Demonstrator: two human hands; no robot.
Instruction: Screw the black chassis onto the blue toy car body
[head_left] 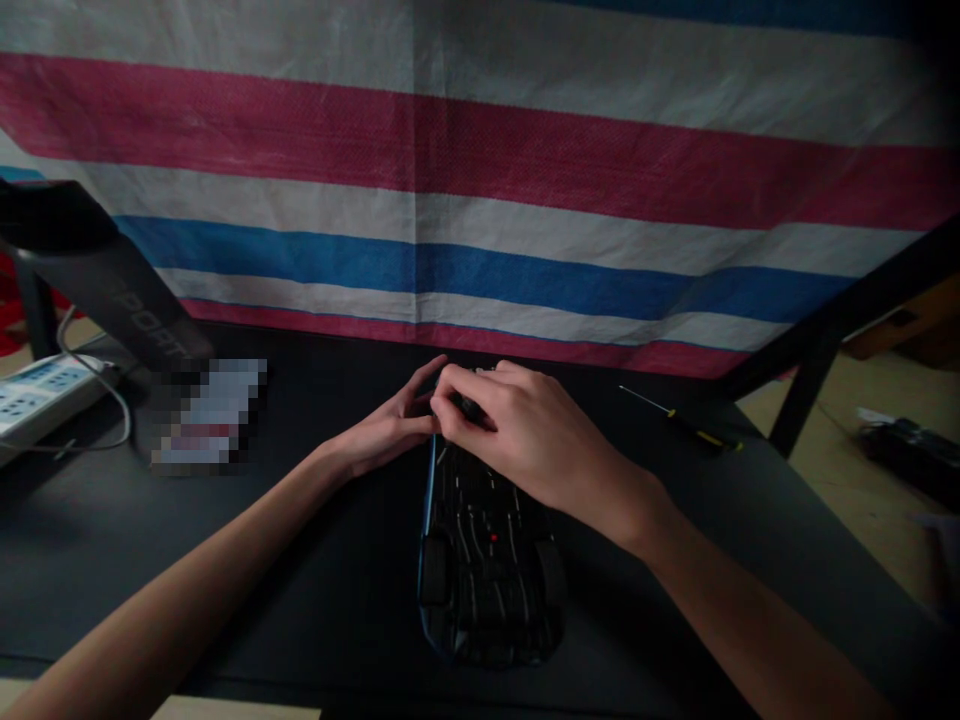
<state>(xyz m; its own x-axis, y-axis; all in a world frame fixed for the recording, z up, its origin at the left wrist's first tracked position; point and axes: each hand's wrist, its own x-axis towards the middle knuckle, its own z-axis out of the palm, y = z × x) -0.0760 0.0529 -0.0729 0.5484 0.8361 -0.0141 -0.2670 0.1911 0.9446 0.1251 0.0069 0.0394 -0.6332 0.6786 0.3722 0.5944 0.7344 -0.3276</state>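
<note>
A toy car [491, 560] lies upside down on the dark table [300, 580], its black underside and wheels facing up and a blue edge showing on its left. Over the car's far end, my right hand [517, 420] has its fingers bent and pressed together; what they hold, if anything, is hidden. My left hand [390, 430] rests against the far left side of the car, its fingers stretched out and partly apart. A screwdriver [694, 428] with a yellow and black handle lies to the right of the hands.
At the left stand a dark bottle [112, 280] and a white power strip [49, 395] with a cable. A blurred-out flat object [217, 410] lies beside them. A striped sheet [480, 200] hangs behind the table, and a black frame bar [802, 395] rises at the right.
</note>
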